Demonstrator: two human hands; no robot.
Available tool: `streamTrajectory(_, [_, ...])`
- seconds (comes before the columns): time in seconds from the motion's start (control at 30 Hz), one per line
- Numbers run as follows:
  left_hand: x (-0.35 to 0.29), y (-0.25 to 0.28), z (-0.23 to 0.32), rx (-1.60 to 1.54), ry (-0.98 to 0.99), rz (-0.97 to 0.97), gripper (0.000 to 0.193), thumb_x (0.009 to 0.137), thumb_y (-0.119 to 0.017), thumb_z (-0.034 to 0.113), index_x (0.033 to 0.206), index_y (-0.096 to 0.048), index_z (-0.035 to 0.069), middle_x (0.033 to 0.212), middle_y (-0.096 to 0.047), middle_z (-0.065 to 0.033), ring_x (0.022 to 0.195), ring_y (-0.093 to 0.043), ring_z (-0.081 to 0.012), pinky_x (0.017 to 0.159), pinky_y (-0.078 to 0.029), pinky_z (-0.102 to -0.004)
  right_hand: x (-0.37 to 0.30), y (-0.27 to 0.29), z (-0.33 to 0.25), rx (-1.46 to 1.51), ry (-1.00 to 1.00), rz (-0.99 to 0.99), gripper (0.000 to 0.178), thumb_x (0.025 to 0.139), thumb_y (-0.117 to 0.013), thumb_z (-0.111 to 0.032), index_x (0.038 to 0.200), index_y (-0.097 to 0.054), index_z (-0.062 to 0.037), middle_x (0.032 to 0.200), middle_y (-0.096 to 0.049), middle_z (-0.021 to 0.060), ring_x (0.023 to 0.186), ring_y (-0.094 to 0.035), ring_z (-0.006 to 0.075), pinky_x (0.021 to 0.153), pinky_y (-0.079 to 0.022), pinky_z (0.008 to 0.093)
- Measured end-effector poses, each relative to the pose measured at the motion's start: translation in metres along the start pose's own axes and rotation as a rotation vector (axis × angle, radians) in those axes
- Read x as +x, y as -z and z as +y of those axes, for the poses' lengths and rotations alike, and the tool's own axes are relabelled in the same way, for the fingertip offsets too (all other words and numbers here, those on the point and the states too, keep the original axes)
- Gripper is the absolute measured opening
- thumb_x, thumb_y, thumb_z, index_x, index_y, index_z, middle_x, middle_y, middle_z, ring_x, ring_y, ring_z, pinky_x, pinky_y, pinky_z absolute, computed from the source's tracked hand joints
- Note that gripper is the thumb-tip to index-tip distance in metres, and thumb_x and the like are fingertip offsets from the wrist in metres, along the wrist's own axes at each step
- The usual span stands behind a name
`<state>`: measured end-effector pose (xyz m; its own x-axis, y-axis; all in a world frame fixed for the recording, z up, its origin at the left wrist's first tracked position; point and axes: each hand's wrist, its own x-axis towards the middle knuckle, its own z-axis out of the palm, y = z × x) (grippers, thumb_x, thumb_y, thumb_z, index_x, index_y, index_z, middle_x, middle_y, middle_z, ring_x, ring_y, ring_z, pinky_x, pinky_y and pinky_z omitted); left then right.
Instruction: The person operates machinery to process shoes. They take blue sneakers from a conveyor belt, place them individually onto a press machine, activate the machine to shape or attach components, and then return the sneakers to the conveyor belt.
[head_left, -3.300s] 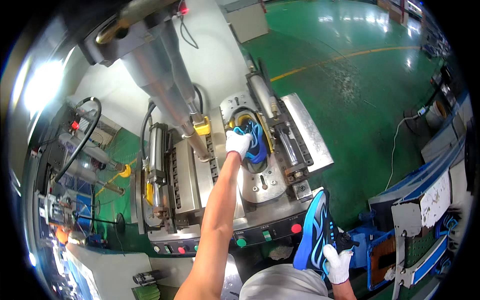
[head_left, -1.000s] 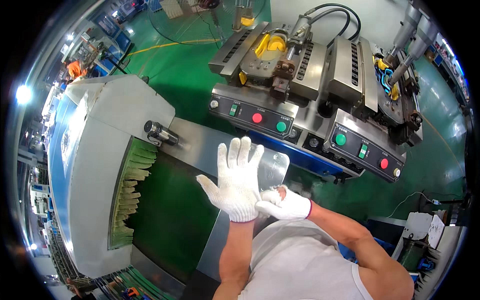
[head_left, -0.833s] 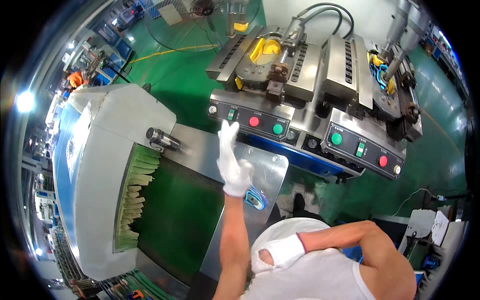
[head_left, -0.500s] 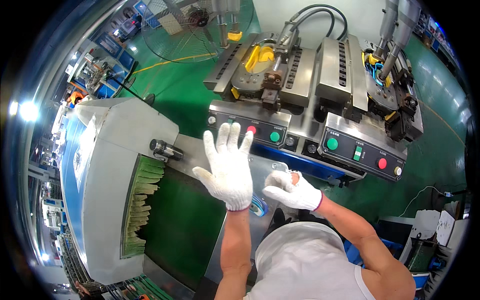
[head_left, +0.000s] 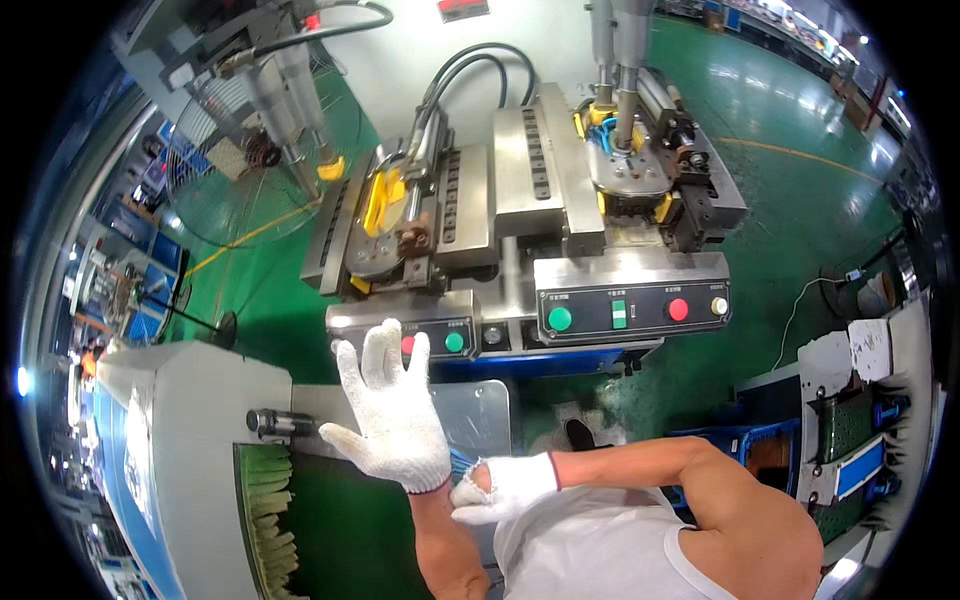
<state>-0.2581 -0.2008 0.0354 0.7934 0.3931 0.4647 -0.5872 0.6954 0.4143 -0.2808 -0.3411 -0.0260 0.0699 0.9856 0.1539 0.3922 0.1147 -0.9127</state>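
My left hand [head_left: 392, 425] wears a white knitted glove with a dark red cuff edge. It is raised with its fingers spread, in front of the left control panel [head_left: 400, 343], and holds nothing. My right hand [head_left: 510, 488], in a matching glove, is bent in against my left wrist just below that cuff. Bare skin shows through a frayed gap in the right glove near the fingers. Those fingers are curled, and whatever may lie between them is hidden. A blue striped item [head_left: 460, 463] on the metal plate [head_left: 482, 410] shows only in part behind my hands.
Ahead stands a two-station machine with steel blocks [head_left: 530, 165], yellow pads [head_left: 383, 200], and a right panel [head_left: 632, 305] of coloured buttons. At left is a pale housing [head_left: 190, 440] with a green fringed opening [head_left: 265, 520]. A wire fan [head_left: 240, 165] stands behind; a blue bin [head_left: 745, 450] is at right.
My right hand has moved in to my left wrist. My left hand stays raised and spread. The view has swung to the right, and the blue item is now mostly covered.
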Motion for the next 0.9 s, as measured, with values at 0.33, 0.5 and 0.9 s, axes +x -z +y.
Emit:
streamTrajectory(0.33, [-0.005,-0.015,-0.017,-0.274,0.211,0.058,0.090,0.099,-0.047,0.069,0.156,-0.037,0.002,0.157,-0.042,-0.0278,0.150,-0.031,-0.0469,0.124,-0.009,-0.0693,-0.012,0.035,0.008,0.241,-0.162,0.481,0.035,0.100,-0.066,-0.031,0.119,-0.066,-0.0022,0.093,-0.072,0.0072,0.086,-0.067,0.0119,0.078,-0.054,0.0294])
streamTrajectory(0.5, [-0.010,0.005,-0.012,-0.305,0.183,0.238,0.084,0.102,-0.039,0.069,0.150,-0.044,0.001,0.147,-0.053,-0.0275,0.145,-0.040,-0.0453,0.124,-0.015,-0.0686,-0.008,0.032,0.002,0.258,-0.299,0.415,0.024,0.104,-0.060,-0.025,0.114,-0.067,-0.0046,0.082,-0.069,0.0053,0.073,-0.063,0.0120,0.069,-0.053,0.0288])
streamTrajectory(0.9, [-0.011,0.006,-0.024,0.635,-0.074,-0.043,0.114,0.083,-0.057,0.086,0.164,-0.022,0.014,0.160,-0.038,-0.0247,0.151,-0.032,-0.0441,0.122,-0.022,-0.0669,-0.008,0.017,0.013,0.074,-0.142,0.354,0.024,0.106,-0.053,-0.025,0.103,-0.066,-0.0045,0.082,-0.068,0.0136,0.076,-0.068,0.0297,0.072,-0.054,0.0393])
